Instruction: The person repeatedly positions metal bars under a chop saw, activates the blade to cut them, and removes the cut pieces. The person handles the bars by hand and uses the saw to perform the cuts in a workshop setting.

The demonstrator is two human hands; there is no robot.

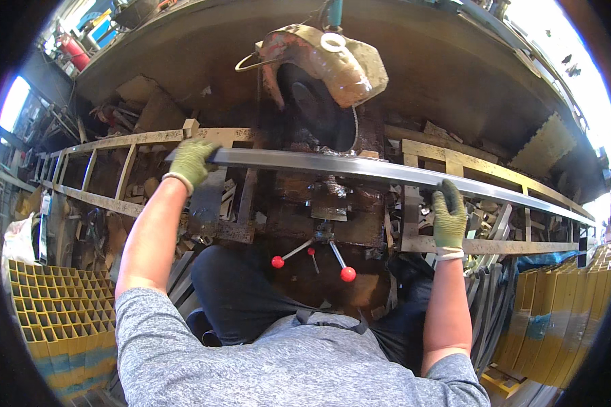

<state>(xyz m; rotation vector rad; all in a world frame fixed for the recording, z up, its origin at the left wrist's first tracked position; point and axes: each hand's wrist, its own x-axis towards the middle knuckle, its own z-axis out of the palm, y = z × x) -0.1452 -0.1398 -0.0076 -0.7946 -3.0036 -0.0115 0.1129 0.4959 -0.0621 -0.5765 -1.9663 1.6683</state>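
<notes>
A long grey metal bar (332,164) runs across in front of me, below the saw's disc. My left hand (193,163), in a green work glove, is closed round the bar near its left end. At the bar's right part, my gloved right hand (449,216) has its fingers raised and a little bent, the tips against the bar's near edge. Behind the bar hangs a cut-off saw with a worn, dirty guard (319,57) and a dark round disc (312,102). Below the bar sits a clamp (329,203) with red-knobbed handle arms (339,261).
Ladder-like metal racks stand left (95,193) and right (495,245), with offcuts (485,217) beneath. Bundled yellow square tubes (64,298) are stacked lower left; more yellow stock (557,312) stands lower right. A dark panel (441,74) backs the saw. A red cylinder (75,53) is far left.
</notes>
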